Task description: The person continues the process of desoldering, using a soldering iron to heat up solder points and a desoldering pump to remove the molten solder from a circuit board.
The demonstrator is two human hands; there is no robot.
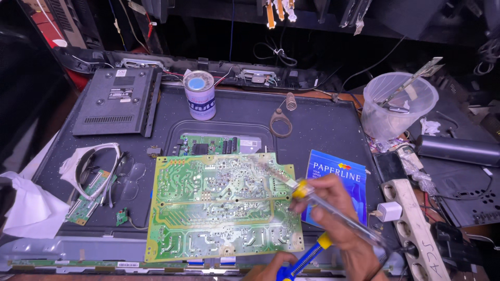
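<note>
Gripping a blue-and-yellow tool (302,260) at the bottom edge, the left hand (268,270) has its fingers curled round the handle. Just above, the right hand (338,211) clamps a soldering iron (312,198), tip blurred over the green circuit board (219,205) lying on a dark panel (323,130). Farther back stand a round tin (199,94) and a clear plastic tub (398,104).

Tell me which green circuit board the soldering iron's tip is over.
The big board in the middle, solder side up; the right hand holds the iron over it. The others are smaller.
</note>
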